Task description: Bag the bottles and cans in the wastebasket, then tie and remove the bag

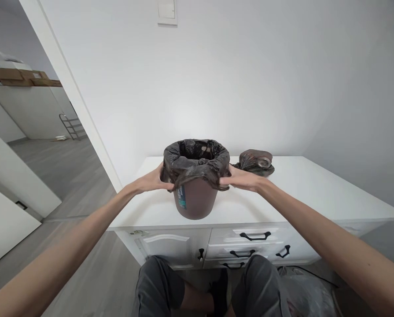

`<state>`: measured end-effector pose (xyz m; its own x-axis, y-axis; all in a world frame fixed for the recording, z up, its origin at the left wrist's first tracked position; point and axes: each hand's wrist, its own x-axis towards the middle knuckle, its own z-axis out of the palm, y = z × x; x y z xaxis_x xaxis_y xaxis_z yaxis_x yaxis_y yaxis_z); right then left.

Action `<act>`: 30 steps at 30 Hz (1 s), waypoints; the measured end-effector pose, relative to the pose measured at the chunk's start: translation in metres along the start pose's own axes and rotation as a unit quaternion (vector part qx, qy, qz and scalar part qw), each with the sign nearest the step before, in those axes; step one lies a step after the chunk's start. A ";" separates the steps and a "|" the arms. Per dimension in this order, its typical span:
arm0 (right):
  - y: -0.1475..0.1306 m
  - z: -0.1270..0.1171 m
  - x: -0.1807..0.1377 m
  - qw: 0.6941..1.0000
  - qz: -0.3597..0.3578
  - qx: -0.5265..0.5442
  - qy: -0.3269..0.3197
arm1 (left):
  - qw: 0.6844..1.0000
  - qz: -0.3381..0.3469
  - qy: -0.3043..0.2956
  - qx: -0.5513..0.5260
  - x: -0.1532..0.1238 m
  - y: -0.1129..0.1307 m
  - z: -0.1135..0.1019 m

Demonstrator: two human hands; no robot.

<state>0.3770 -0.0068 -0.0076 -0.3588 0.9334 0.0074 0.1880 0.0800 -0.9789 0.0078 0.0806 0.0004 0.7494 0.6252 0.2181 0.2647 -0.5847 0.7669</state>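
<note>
A brown trash bin (197,200) with a blue-green label stands on the white cabinet near its front edge. A black trash bag (197,169) lines it, its crumpled edge folded outward over the rim. At the bin's left side, my left hand (155,179) is closed on the overhanging bag, thumb toward the front. My right hand (239,177) grips the bag's overhang on the opposite side in the same way. Fingers of both hands are partly hidden behind the bin and bag. Just beyond my right hand lies a roll of black trash bags (256,162).
The white cabinet (312,189) stands against the wall, with black-handled drawers and a door below its top. My knees are close to its front. A clear plastic bag (307,293) sits on the floor at right. A doorway opens at left, with cardboard boxes (18,77) beyond.
</note>
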 end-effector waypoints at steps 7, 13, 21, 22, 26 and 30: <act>0.023 0.011 -0.009 0.968 0.002 -0.252 0.003 | 0.995 -0.040 0.016 0.085 -0.030 -0.037 0.023; -0.021 0.003 -0.039 0.878 -0.092 -0.359 0.302 | 0.960 -0.118 0.081 0.240 -0.071 -0.091 0.024; -0.084 0.048 -0.058 0.937 -0.162 -0.284 0.125 | 0.919 -0.172 0.134 0.328 -0.085 -0.108 0.037; -0.084 0.053 -0.054 0.930 -0.169 -0.304 0.124 | 0.919 -0.168 0.132 0.333 -0.085 -0.108 0.037; -0.087 0.069 -0.048 0.904 -0.183 -0.340 0.185 | 0.916 -0.153 0.133 0.347 -0.087 -0.108 0.037; -0.102 0.070 -0.077 0.922 -0.150 -0.284 0.216 | 0.913 -0.152 0.130 0.354 -0.089 -0.112 0.037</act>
<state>0.3211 -0.1110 0.0779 -0.0983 0.8817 0.4615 0.6323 0.4134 -0.6552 -0.0662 0.0710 -0.1278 0.4304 0.8624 0.2666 0.8322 -0.4935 0.2529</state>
